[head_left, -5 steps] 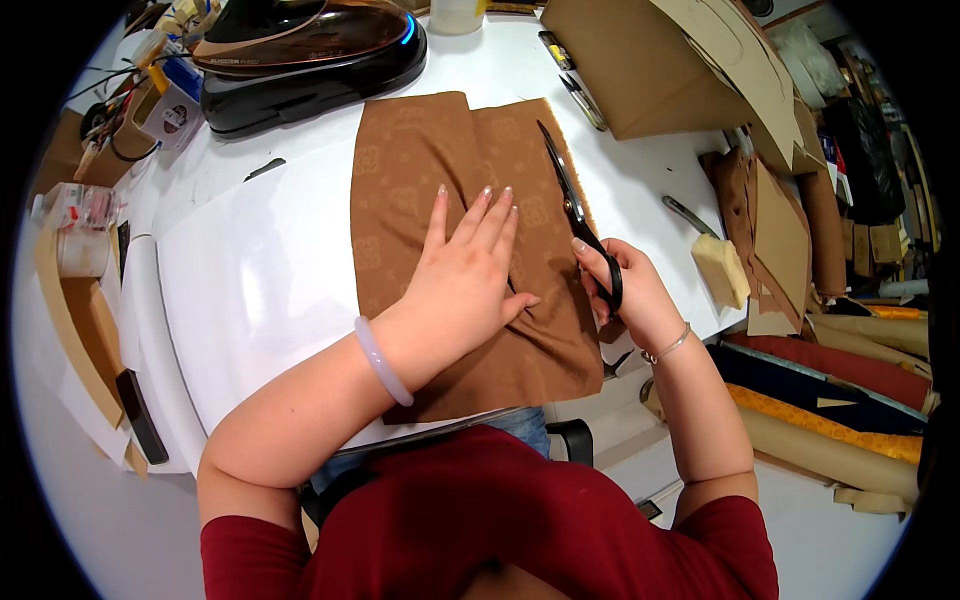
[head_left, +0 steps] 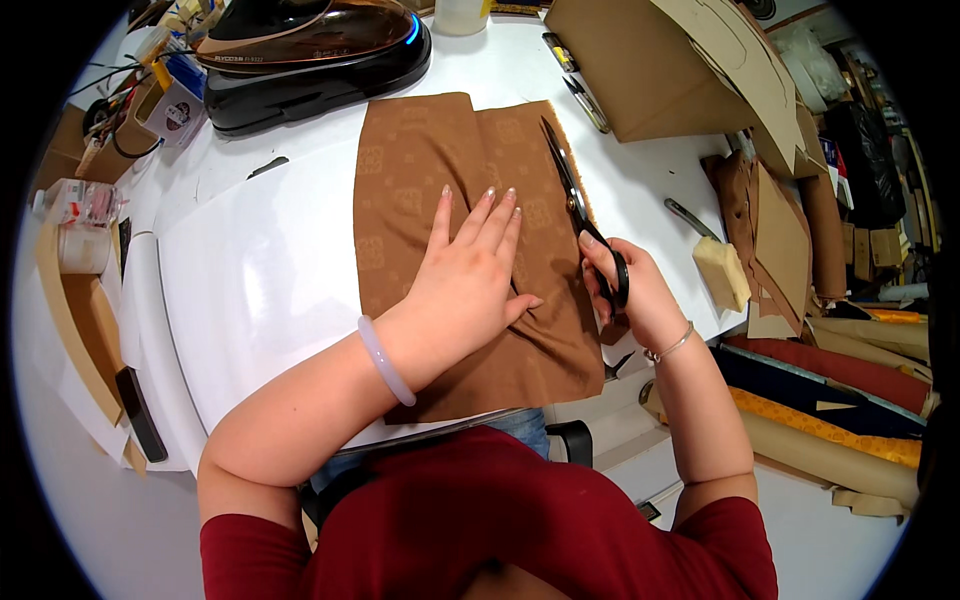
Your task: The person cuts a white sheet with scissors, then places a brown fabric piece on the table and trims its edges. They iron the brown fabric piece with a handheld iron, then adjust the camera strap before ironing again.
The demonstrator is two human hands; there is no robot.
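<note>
A piece of brown patterned fabric [head_left: 415, 150] lies on the white table, with a fold running down it and a frayed right edge. My left hand [head_left: 470, 262] rests flat on the cloth, fingers spread and pointing away from me. In my right hand [head_left: 635, 285] are black-handled scissors [head_left: 570, 190], my thumb and fingers in the handles. Their blades lie along the fabric's right edge, tips toward the far corner. Whether cloth sits between the blades I cannot tell. Part of the handles is hidden by my fingers.
A black and copper iron [head_left: 320, 60] stands on its base at the far left. Folded brown cardboard [head_left: 650, 70] is at the far right, near a utility knife [head_left: 560, 52]. A yellowish sponge-like block [head_left: 722, 272] lies right of my hand. Fabric rolls [head_left: 820, 385] lie beyond the table.
My right hand and the scissors' handles have shifted slightly right, and the handles look a little wider apart. My left hand stays spread on the cloth.
</note>
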